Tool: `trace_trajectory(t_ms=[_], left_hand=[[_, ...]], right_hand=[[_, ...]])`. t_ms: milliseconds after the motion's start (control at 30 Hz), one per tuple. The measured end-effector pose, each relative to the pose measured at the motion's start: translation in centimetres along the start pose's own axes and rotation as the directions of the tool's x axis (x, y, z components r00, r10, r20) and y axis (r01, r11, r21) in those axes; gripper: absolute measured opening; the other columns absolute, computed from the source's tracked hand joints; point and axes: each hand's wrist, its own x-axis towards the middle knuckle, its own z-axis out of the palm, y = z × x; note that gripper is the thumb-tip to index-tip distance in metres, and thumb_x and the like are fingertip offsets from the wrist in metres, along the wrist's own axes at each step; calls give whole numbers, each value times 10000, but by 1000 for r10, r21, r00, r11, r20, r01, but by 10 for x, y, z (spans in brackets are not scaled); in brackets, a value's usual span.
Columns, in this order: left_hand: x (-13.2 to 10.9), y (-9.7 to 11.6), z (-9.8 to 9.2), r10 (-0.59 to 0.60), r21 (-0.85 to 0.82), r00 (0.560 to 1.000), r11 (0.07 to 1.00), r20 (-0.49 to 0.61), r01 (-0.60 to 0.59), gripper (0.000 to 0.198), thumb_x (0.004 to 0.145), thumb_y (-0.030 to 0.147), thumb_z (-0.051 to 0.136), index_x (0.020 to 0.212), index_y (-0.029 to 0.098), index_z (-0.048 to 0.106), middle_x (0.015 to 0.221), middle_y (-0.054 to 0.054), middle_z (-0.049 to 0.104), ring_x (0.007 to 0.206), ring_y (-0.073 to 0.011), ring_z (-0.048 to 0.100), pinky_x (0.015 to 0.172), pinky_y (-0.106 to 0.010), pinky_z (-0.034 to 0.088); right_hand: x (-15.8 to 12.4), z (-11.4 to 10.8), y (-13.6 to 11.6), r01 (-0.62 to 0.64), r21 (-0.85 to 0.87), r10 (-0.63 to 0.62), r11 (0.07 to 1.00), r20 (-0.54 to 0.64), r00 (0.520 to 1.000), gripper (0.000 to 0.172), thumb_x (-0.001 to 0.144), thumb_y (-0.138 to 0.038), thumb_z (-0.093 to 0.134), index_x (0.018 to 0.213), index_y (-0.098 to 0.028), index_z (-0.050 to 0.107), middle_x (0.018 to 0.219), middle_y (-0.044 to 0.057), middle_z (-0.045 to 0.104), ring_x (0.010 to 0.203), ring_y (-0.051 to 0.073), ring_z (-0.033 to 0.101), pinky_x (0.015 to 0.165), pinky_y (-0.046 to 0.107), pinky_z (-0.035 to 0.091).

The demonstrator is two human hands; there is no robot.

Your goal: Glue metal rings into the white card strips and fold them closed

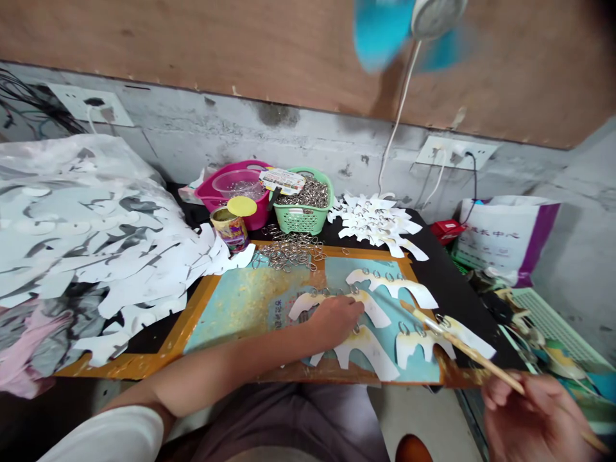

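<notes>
- We press our left hand, fingers together, down on a paper cutout.
- Our right hand pinches a wooden brush, its tip over further cutouts.
- Metal rings lie heaped beyond the left hand.

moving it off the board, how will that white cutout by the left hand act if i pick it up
The white paper cutout by the left hand looks like thin card, so it's probably light and somewhat floppy. The metal ring at its top edge would likely make that end dip or swing. Its yellowish coating, if still wet, might stick to the painted board.
</notes>
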Motion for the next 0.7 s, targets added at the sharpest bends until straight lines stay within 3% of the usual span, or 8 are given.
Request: trace_trajectory(t_ms=[200,333,500,567,700], left_hand=[[-14,-2,-23,70,71,988,996,-136,-61,141,946,188,488,956,181,628,989,-70,630,826,-187,628,693,-281,503],[-42,-29,-43,1,-27,946,1000,-324,-10,143,951,242,504,972,191,636,932,-56,637,840,-180,628,733,-274,503],[-118,-94,-66,-261,-103,840,965,-476,241,152,924,244,514,947,173,646,921,-65,648,813,-172,637,742,-269,508],[-155,-120,-75,-327,-44,792,933,-515,356,172,911,261,517,981,172,646,959,-82,651,886,-207,640,788,-302,515],[-217,-163,-98,-454,138,720,789,-525,598,254,905,254,490,1080,142,638,1099,-149,636,984,-277,631,851,-384,518]], right_hand=[[4,5,5,-34,-7,34,999,26,999,90,739,-223,671,761,-144,633,576,15,569,528,145,535,481,233,428],[13,33,12,-85,12,82,996,152,985,239,679,-208,768,881,-153,653,598,12,608,491,150,556,446,242,458],[25,116,18,-52,-115,86,992,319,944,301,674,-290,845,858,-113,687,672,61,661,559,187,634,495,271,527],[30,160,18,15,-176,62,984,425,903,297,704,-337,835,841,-106,707,680,72,667,552,171,621,497,267,534],[40,257,16,100,-101,-20,990,600,800,256,767,-385,780,816,-145,708,668,46,668,555,156,621,495,253,544]])
